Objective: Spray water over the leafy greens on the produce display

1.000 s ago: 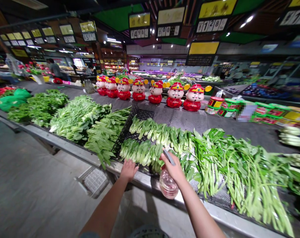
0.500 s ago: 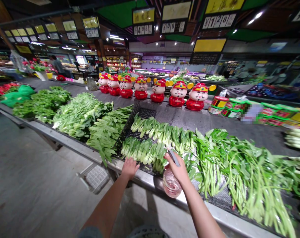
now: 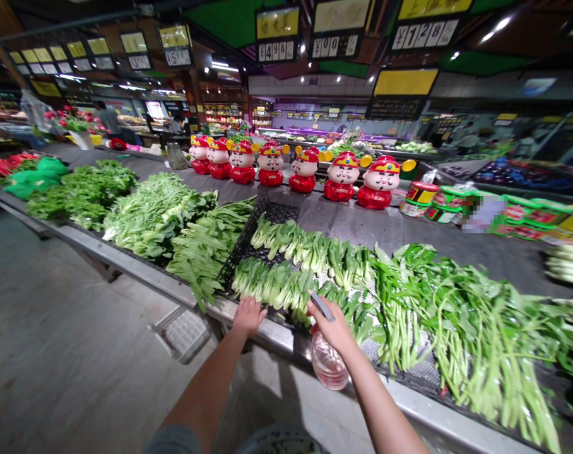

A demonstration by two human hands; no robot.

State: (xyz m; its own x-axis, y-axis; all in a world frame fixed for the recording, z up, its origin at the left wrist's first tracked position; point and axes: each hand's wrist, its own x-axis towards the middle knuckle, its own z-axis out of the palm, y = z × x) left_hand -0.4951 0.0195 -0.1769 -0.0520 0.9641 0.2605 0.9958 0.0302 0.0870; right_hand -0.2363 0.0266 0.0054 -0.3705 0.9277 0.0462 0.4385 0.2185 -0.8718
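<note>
While the pinkish spray bottle (image 3: 330, 364) is held at the metal front rail (image 3: 281, 337), the right hand (image 3: 332, 325) is curled round its top; the left hand (image 3: 248, 316), empty, fingers extended, lies at the rail. Bok choy rows (image 3: 322, 253) lie beyond; red figurines (image 3: 342, 180) stand behind.

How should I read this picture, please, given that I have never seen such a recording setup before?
There is no machine here: a person uses two bare hands, and the view comes from a camera worn on their head, looking forward and down. The right hand holds a clear, pinkish bottle with a grey top. The left hand is at the metal front edge of a dark vegetable stand. Leafy greens lie there, with red figurines behind.
</note>
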